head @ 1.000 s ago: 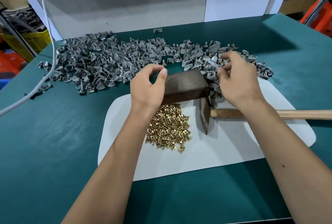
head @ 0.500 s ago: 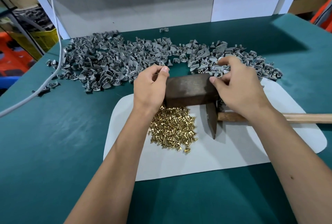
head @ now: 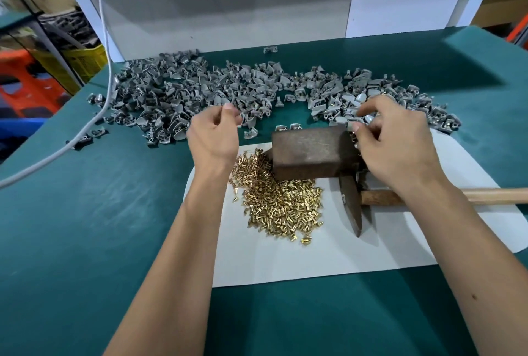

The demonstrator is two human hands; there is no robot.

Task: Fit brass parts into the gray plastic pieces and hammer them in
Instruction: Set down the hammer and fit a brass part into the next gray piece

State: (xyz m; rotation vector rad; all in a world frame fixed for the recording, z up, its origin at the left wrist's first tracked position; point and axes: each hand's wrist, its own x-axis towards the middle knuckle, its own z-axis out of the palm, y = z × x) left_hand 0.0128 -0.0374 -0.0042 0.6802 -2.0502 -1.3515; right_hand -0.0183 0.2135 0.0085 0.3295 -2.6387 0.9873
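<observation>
Head view: a green counter [head: 85, 241] carries a white sheet [head: 314, 258] in the middle. On the sheet lies a heap of brass parts [head: 281, 207], and just right of it stands a dark block [head: 313, 153], touching the far edge of the heap. A hammer [head: 353, 207] lies on the sheet right of the heap, its wooden handle running to the right under the right wrist.

Beyond the sheet, on the far side of the counter, a wide pile of gray pieces [head: 228, 93] is spread from left to right.

The left hand [head: 213, 138] hovers over the near edge of the gray pile, left of the block. Its fingers are loosely curled with the thumb close to the forefinger (whether something small is pinched there, I cannot tell).

The right hand [head: 397, 141] is at the far right corner of the block. Its thumb and forefinger pinch a small gray piece [head: 350, 126] at the top edge of the block; the other fingers are bent over the pile.

A white cable [head: 105, 70] hangs down at the far left and runs across the counter to the left edge.
</observation>
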